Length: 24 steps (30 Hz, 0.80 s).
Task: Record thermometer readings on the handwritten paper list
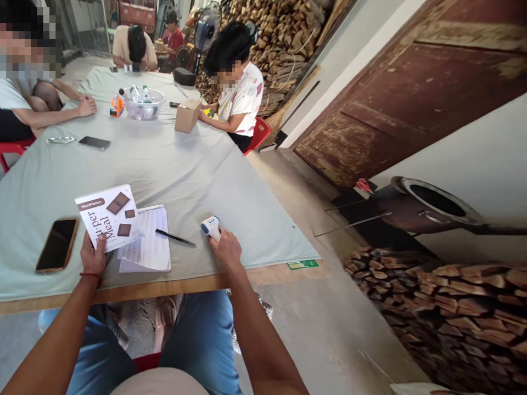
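My left hand grips the lower edge of a white box printed with "NutriMotion" and brown squares. The box is tilted up and overlaps a stack of handwritten paper sheets. In my right hand is a white and blue infrared thermometer, its head pointing up and to the left over the tablecloth. Between my hands, a black pen lies partly on the papers and partly on the cloth. Left of the box rests a smartphone with a dark screen and a brown case.
The cloth-covered table stretches away from me. Farther along are another phone, a clear basin holding bottles, an orange item and a cardboard box. Several people sit around it. Stacked firewood lies at right.
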Motion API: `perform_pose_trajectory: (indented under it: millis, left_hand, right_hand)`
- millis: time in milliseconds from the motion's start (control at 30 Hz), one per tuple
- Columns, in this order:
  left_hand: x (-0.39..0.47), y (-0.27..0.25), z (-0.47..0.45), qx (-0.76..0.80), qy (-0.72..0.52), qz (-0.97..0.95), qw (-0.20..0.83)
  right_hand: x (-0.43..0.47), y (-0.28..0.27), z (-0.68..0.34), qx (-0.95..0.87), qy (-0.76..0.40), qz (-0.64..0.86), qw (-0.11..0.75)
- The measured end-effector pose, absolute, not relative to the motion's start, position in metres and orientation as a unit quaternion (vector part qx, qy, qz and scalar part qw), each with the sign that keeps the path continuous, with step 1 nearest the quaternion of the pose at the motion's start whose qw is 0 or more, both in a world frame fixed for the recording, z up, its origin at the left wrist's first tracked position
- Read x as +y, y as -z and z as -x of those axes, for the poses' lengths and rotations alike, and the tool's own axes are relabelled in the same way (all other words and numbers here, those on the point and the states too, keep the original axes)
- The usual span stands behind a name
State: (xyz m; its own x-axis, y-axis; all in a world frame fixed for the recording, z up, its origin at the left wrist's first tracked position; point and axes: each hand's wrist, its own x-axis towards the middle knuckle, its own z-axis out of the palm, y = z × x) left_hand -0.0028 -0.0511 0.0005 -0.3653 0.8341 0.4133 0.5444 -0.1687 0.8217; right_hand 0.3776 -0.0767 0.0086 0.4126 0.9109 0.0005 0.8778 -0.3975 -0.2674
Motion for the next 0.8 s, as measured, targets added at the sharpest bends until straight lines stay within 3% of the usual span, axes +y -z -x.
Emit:
perform_pose_trajectory:
  millis: [167,267,467,567,667,800]
  left_hand:
    - [-0.054,-0.003,-0.002,0.618,-0.539,-0.554,0.142]
    - [-0.055,-0.004,-0.003,0.617,-0.537,-0.557,0.144]
    - [-0.056,-0.004,-0.003,0.627,-0.528,-0.554,0.147]
    - [-0.057,-0.003,-0.002,0.629,-0.525,-0.553,0.148]
    - [-0.057,-0.001,-0.002,0.629,-0.528,-0.55,0.151]
    - [-0.057,0.001,-0.003,0.624,-0.532,-0.549,0.164]
  right_hand:
    - [-0.083,0.0,-0.366,-0.545,0.025,0.821,0.169]
    - [-0.082,0.001,-0.346,-0.624,-0.001,0.755,0.201]
    - [-0.079,0.0,-0.31,-0.683,-0.057,0.719,0.111]
    - [-0.082,0.001,-0.309,-0.7,-0.059,0.704,0.106]
    - [-0.085,0.003,-0.316,-0.682,-0.075,0.706,0.176]
    - [-0.093,0.008,-0.313,-0.562,-0.18,0.701,0.4]
